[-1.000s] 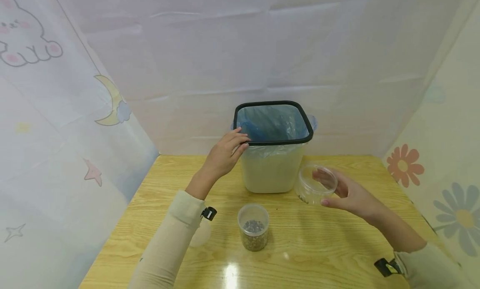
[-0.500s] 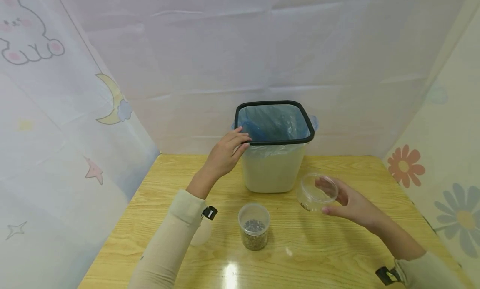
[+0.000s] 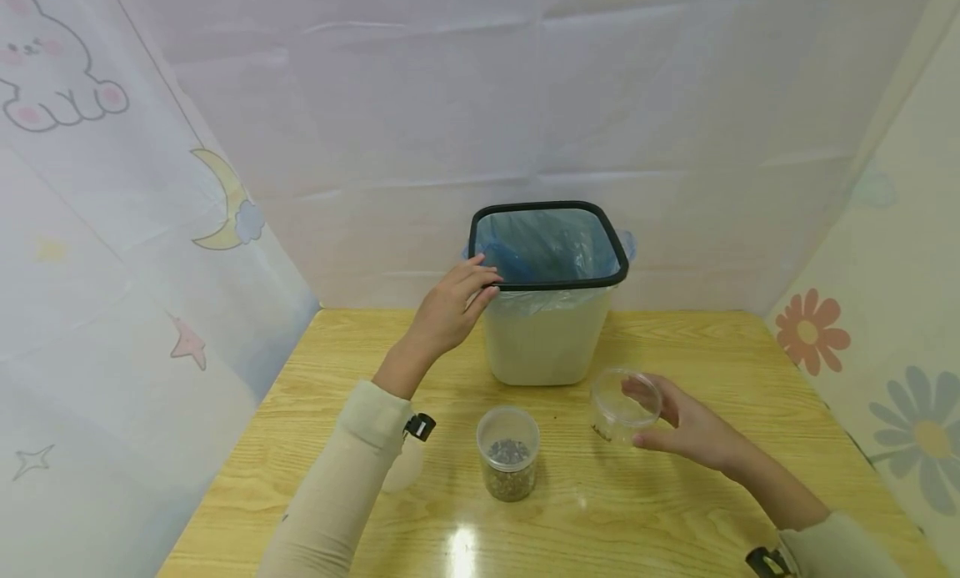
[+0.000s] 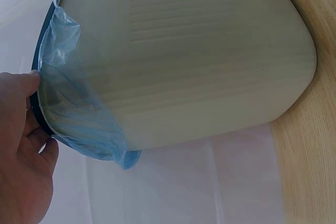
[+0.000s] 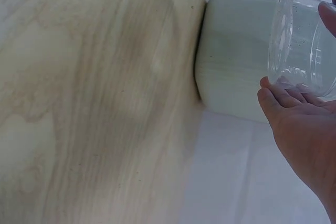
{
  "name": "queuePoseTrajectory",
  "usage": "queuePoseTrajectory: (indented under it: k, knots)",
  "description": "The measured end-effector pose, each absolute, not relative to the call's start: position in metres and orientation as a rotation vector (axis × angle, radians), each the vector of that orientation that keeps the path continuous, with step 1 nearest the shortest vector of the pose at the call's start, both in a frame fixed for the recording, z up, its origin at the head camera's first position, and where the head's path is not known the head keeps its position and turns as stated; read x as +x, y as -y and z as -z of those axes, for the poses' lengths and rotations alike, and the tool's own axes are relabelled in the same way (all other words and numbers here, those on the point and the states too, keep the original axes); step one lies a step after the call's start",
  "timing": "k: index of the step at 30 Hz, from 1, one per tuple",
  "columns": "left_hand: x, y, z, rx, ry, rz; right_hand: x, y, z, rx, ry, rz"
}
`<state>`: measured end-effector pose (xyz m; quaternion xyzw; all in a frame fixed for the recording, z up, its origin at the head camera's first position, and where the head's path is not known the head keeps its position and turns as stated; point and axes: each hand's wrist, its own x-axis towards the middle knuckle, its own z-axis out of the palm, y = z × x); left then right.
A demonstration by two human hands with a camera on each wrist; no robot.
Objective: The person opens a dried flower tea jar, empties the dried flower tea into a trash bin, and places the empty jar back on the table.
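A pale trash bin (image 3: 546,336) with a black rim and a blue liner bag (image 3: 577,236) stands upright at the back of the table. My left hand (image 3: 453,305) pinches the bin's rim at its near left corner, and the left wrist view shows the thumb on the outside over the bag. To the bin's right, my right hand (image 3: 686,424) holds a clear plastic jar (image 3: 611,403) between thumb and fingers, above the table. A few dark bits lie low in that jar. A second clear jar (image 3: 507,469), partly filled with small grey-brown grains, stands in front of the bin.
A whitish round lid-like disc (image 3: 405,465) lies on the wooden table (image 3: 300,453), partly hidden by my left sleeve. Printed cloth walls (image 3: 390,136) close in the back and both sides. A tiny dark speck lies near the filled jar.
My right hand has brought the clear jar lower and nearer to me, most lately a little to the left. The left hand, bin and filled jar have stayed put.
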<state>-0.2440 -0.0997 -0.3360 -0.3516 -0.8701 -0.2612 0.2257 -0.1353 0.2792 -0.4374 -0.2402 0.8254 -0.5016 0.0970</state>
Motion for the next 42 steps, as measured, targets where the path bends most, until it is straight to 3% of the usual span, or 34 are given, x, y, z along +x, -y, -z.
queuePoseTrajectory:
  k: [42]
  knots:
    - [-0.245, 0.104, 0.336, -0.954, 2.433, 0.773, -0.137, -0.271, 0.487, -0.649, -2.535, 1.26]
